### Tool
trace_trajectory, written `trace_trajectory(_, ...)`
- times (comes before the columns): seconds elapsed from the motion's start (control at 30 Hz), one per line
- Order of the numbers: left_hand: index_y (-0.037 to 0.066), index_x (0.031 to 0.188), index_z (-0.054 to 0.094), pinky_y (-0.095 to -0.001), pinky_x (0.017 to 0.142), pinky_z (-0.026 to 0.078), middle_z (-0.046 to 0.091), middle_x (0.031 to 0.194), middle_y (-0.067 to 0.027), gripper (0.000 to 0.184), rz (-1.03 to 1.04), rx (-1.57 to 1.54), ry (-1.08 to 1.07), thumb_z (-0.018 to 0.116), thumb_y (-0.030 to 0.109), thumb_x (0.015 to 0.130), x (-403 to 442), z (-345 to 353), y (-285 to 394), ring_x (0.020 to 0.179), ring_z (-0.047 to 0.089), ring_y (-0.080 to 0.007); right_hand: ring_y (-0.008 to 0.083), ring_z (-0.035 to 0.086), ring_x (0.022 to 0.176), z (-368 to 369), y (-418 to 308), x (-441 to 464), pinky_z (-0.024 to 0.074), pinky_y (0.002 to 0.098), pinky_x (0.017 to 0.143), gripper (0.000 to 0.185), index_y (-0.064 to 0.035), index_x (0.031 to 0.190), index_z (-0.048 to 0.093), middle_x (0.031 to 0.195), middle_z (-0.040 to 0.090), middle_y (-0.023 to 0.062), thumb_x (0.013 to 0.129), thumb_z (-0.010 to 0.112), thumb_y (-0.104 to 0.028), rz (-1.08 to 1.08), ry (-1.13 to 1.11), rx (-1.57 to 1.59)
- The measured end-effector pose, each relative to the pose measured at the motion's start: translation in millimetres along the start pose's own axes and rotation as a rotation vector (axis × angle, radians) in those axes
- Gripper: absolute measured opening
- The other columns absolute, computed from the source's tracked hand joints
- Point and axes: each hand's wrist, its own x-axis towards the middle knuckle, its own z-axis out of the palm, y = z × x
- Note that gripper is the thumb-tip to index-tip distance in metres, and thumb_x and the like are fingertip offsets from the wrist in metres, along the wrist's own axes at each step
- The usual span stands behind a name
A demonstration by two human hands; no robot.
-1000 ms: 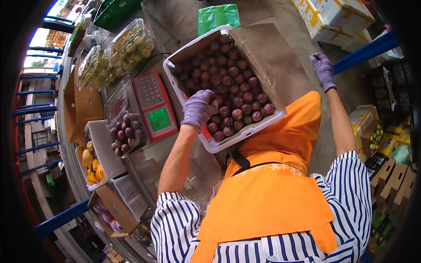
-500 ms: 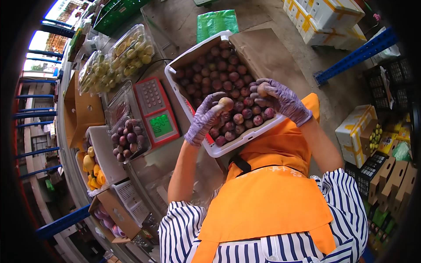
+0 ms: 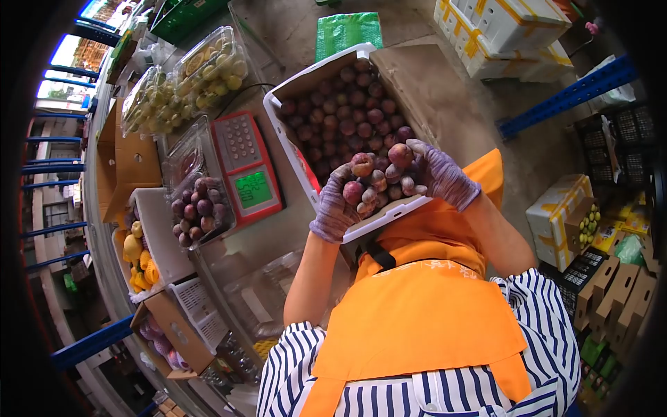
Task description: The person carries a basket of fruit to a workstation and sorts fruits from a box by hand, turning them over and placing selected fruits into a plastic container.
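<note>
Dark red plums (image 3: 347, 111) fill a white box (image 3: 290, 142) lined with brown card. Over its near end, both hands wear purple-grey knitted gloves. My left hand (image 3: 340, 208) is curled round two plums (image 3: 360, 165), its fingertips showing beneath them. Facing it, my right hand (image 3: 441, 177) grips a reddish plum (image 3: 400, 154) between thumb and fingers; more fruit lies close under the fingers. Left of the box is a red and grey digital scale (image 3: 242, 167) with a lit green display. Beside the scale, a clear plastic clamshell (image 3: 197, 163) holds several plums.
Clear packs of green fruit (image 3: 212, 73) stand beyond the scale. Yellow mangoes (image 3: 139, 256) sit in a box at the left. White foam boxes (image 3: 504, 35) are stacked at the upper right, near a blue metal post (image 3: 566, 97). A cardboard flap (image 3: 434, 90) sticks out from the plum box.
Both hands have moved closer together over the near end of the box. Redder plums now show in them, where paler ones were held before.
</note>
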Motion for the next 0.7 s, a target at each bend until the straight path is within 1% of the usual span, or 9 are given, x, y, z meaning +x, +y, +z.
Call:
trace_trajectory(0.13, 0.007, 0.102, 0.056, -0.0263, 0.038, 0.042, 0.065, 0.085, -0.0152, 0.026, -0.004, -0.039, 0.011, 0.047, 0.029, 0.091, -2, 6, -2, 0.050, 0.057, -0.0203, 0.0170, 0.061, 0.060, 2, -3, -4, 0.0456, 0.0232, 0.046, 0.036, -0.0115, 0.106, 0.058, 0.093, 0.069, 0.0144, 0.100, 0.042, -0.043, 0.041, -0.063, 0.082)
trace_trajectory(0.2, 0.007, 0.106, 0.056, -0.0263, 0.040, 0.042, 0.065, 0.088, -0.0154, 0.033, 0.007, -0.040, -0.031, 0.049, 0.035, 0.092, -4, 4, -4, 0.053, 0.057, -0.0204, 0.0169, 0.062, 0.061, 6, -1, -6, 0.0458, 0.0229, 0.046, 0.036, -0.0118, 0.106, 0.058, 0.093, 0.069, 0.0151, 0.101, 0.041, -0.043, 0.034, -0.048, 0.082)
trace_trajectory(0.23, 0.006, 0.108, 0.056, -0.0262, 0.040, 0.043, 0.065, 0.088, -0.0154, 0.035, 0.024, -0.040, -0.043, 0.049, 0.037, 0.093, -4, 0, -5, 0.055, 0.058, -0.0203, 0.0169, 0.064, 0.061, 4, 1, -3, 0.0447, 0.0197, 0.041, 0.036, -0.0124, 0.106, 0.061, 0.095, 0.070, 0.0132, 0.100, 0.042, -0.043, 0.039, -0.030, 0.107)
trace_trajectory(0.37, 0.005, 0.115, 0.055, -0.0255, 0.042, 0.044, 0.065, 0.092, -0.0156, 0.045, 0.054, 0.006, -0.067, 0.046, 0.045, 0.096, -2, -8, -5, 0.059, 0.059, -0.0199, 0.0161, 0.065, 0.061, 2, 4, -1, 0.0456, 0.0199, 0.042, 0.035, -0.0125, 0.108, 0.060, 0.098, 0.069, 0.0141, 0.101, 0.042, -0.042, 0.030, -0.073, 0.085)
trace_trajectory(0.47, 0.005, 0.117, 0.054, -0.0255, 0.042, 0.044, 0.065, 0.092, -0.0158, 0.048, 0.057, -0.028, -0.052, 0.043, 0.047, 0.097, -3, -9, -6, 0.060, 0.059, -0.0201, 0.0158, 0.064, 0.062, 7, 4, -3, 0.0459, 0.0203, 0.043, 0.034, -0.0131, 0.108, 0.059, 0.101, 0.069, 0.0165, 0.101, 0.042, -0.042, 0.047, -0.061, 0.083)
trace_trajectory(0.53, 0.005, 0.117, 0.054, -0.0255, 0.041, 0.044, 0.065, 0.092, -0.0159, 0.048, 0.057, -0.035, -0.040, 0.044, 0.046, 0.096, -3, -10, -7, 0.060, 0.059, -0.0206, 0.0152, 0.061, 0.063, 5, 4, -2, 0.0456, 0.0208, 0.047, 0.032, -0.0142, 0.106, 0.058, 0.105, 0.068, 0.0197, 0.100, 0.044, -0.042, 0.050, -0.068, 0.069)
trace_trajectory(0.57, 0.005, 0.118, 0.054, -0.0255, 0.041, 0.044, 0.065, 0.092, -0.0159, 0.048, 0.057, -0.039, -0.035, 0.044, 0.046, 0.096, -3, -10, -7, 0.060, 0.059, -0.0208, 0.0151, 0.061, 0.063, 4, 4, -2, 0.0456, 0.0206, 0.047, 0.032, -0.0143, 0.106, 0.058, 0.106, 0.068, 0.0198, 0.100, 0.044, -0.042, 0.052, -0.075, 0.070)
trace_trajectory(0.67, 0.008, 0.114, 0.054, -0.0232, 0.038, 0.041, 0.064, 0.092, -0.0089, 0.042, 0.075, 0.028, 0.022, 0.046, 0.043, 0.094, -3, -9, -7, 0.057, 0.056, -0.0172, 0.0146, 0.061, 0.064, 3, 6, -2, 0.0453, 0.0202, 0.047, 0.031, -0.0147, 0.107, 0.058, 0.108, 0.068, 0.0198, 0.100, 0.045, -0.042, 0.053, -0.086, 0.069)
trace_trajectory(0.7, 0.008, 0.113, 0.054, -0.0234, 0.038, 0.041, 0.064, 0.091, -0.0088, 0.041, 0.077, 0.034, 0.031, 0.046, 0.043, 0.093, -3, -10, -8, 0.057, 0.056, -0.0172, 0.0145, 0.061, 0.064, 3, 6, -2, 0.0453, 0.0201, 0.046, 0.031, -0.0149, 0.107, 0.058, 0.108, 0.068, 0.0197, 0.100, 0.045, -0.042, 0.055, -0.087, 0.070)
